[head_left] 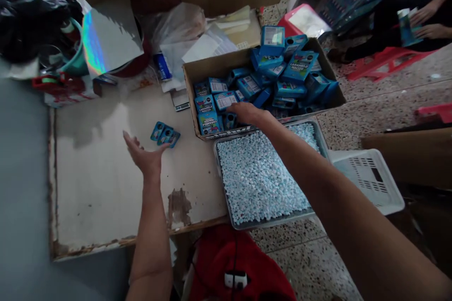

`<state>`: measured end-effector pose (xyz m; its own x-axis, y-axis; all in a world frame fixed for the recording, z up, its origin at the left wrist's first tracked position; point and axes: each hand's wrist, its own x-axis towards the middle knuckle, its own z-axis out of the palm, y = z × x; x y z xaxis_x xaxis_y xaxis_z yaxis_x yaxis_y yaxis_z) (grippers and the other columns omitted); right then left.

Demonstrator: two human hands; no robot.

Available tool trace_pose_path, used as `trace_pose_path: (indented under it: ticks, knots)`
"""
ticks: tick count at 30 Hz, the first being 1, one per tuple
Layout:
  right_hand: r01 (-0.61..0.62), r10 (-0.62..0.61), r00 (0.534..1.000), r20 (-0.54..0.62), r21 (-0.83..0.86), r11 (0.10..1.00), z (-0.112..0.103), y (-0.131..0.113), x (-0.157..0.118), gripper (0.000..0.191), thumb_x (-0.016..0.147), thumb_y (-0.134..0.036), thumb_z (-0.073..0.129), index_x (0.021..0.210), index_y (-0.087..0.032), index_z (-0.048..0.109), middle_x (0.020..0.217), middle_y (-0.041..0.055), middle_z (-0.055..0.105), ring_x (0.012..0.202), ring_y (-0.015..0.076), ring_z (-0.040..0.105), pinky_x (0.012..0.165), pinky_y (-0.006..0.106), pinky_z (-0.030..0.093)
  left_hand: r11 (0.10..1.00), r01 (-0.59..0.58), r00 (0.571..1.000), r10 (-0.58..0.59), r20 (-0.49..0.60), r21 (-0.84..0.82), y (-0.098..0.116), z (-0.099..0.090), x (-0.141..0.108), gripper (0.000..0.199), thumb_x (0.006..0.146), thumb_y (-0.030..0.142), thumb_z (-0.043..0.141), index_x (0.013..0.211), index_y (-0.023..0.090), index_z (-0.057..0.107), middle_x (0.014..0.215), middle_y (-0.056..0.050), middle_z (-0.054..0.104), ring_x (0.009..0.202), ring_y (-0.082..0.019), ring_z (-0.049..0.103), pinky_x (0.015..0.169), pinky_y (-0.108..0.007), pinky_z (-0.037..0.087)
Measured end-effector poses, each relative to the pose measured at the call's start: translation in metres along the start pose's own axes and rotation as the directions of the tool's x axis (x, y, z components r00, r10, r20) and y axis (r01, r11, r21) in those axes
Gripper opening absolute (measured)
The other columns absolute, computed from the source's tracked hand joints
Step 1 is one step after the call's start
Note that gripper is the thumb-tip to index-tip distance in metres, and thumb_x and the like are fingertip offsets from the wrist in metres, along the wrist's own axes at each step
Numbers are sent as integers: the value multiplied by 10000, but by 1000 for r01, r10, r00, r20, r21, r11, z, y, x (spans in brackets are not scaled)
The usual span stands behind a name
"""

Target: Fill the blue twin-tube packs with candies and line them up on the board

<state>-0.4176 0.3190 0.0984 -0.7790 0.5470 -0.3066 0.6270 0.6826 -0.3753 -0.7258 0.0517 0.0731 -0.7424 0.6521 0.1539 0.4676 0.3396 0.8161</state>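
Note:
My left hand (146,155) hovers over the worktable with thumb and fingers spread and nothing in it. Just beyond its thumb lie several small blue cards or flat packets (165,134). My right hand (245,113) reaches into an open cardboard box (189,99) full of small blue candy boxes (299,66); its fingertips are among the boxes at the left part, and whether they grip one is hidden. Below the box a clear tray (222,176) holds a heap of small light blue and white pellets (261,181), partly under my right forearm.
A white plastic basket (384,183) sits right of the tray. At the back left are a teal bucket (76,49), a black bag (35,19) and a shiny sheet (109,37). Another person's hands (429,21) hold a blue item at the upper right.

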Motion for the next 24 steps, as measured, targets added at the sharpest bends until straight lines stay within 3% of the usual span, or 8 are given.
trace_pose_path:
  ticks: [2,4,6,8,10,14,18,24]
  knots:
    - [-20,32,993,-116,106,994,0,7,-10,406,739,-24,747,1061,-265,801,1121,73,797,1024,310,718,884,405,542,986,-162,981,164,-104,25,44,18,17,763,705,366,967,1363,265,594,1414,-133,617,1380,-378,574,1201,-611,472]
    - [-26,104,950,-293,258,966,-6,12,-30,330,775,-163,813,1086,-267,783,1055,47,799,1001,297,710,891,403,545,943,-331,921,329,208,-23,85,59,40,422,776,376,925,1093,216,698,1161,-115,711,1287,-370,624,1218,-564,441]
    - [-7,222,867,-447,434,901,-13,11,-60,349,817,-363,834,1142,-267,752,1023,35,782,977,280,703,884,397,552,926,-378,764,318,562,-10,114,106,59,335,810,427,891,850,175,674,885,-92,684,1211,-376,654,1210,-557,408]
    - [34,339,784,-521,581,813,-16,2,-98,406,842,-495,806,1172,-275,720,1026,31,763,963,262,698,876,394,560,916,-400,645,259,719,29,128,137,67,412,700,392,960,695,180,606,736,-58,616,1153,-393,665,1197,-582,385]
    - [80,422,733,-533,683,726,-11,-11,-140,436,828,-524,817,1174,-286,700,1053,30,757,963,257,697,883,403,567,897,-438,597,245,764,54,129,143,63,478,494,279,1035,703,186,616,807,-71,648,1169,-421,643,1185,-604,384]
    - [189,584,667,-463,863,469,31,-39,-210,450,769,-525,867,1104,-297,671,993,21,752,900,255,709,834,416,597,843,-537,573,336,747,33,120,113,42,524,524,201,956,980,235,700,1244,-114,675,1317,-411,566,1212,-595,375]
    - [255,715,630,-304,950,179,77,-56,-237,450,715,-502,900,1014,-301,630,840,-16,729,744,226,697,716,396,614,899,-436,556,305,773,-42,130,100,35,488,581,190,865,1028,251,679,1036,-32,716,1065,-312,702,1161,-546,457]
    - [268,723,658,-211,963,37,69,-61,-238,467,689,-447,922,1055,-294,677,933,-1,770,822,235,733,763,410,649,891,121,802,171,572,-437,183,113,16,554,662,477,930,1110,216,733,1058,-51,787,1027,-260,758,960,-417,630]
